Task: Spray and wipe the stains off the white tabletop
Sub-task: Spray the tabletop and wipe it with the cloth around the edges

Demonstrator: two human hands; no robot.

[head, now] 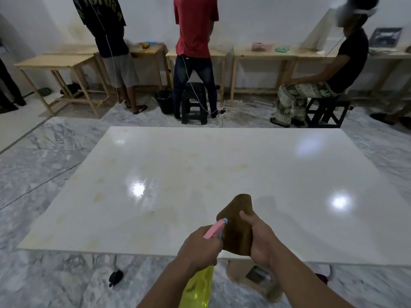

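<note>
The white tabletop [278,174] fills the middle of the view, glossy, with faint yellowish stains [240,167] spread over its centre and left half. My left hand [200,245] grips a spray bottle [198,285] with a yellow body and a pink and blue nozzle pointing at the table over its near edge. My right hand [260,238] holds a brown cloth [238,223] upright just beside the nozzle, above the near edge of the table.
Three people stand or sit at wooden benches [55,61] along the far wall. Black stools [193,103] and a black bucket [164,101] stand beyond the table. A small black object [115,276] lies on the marble floor near the table's front edge.
</note>
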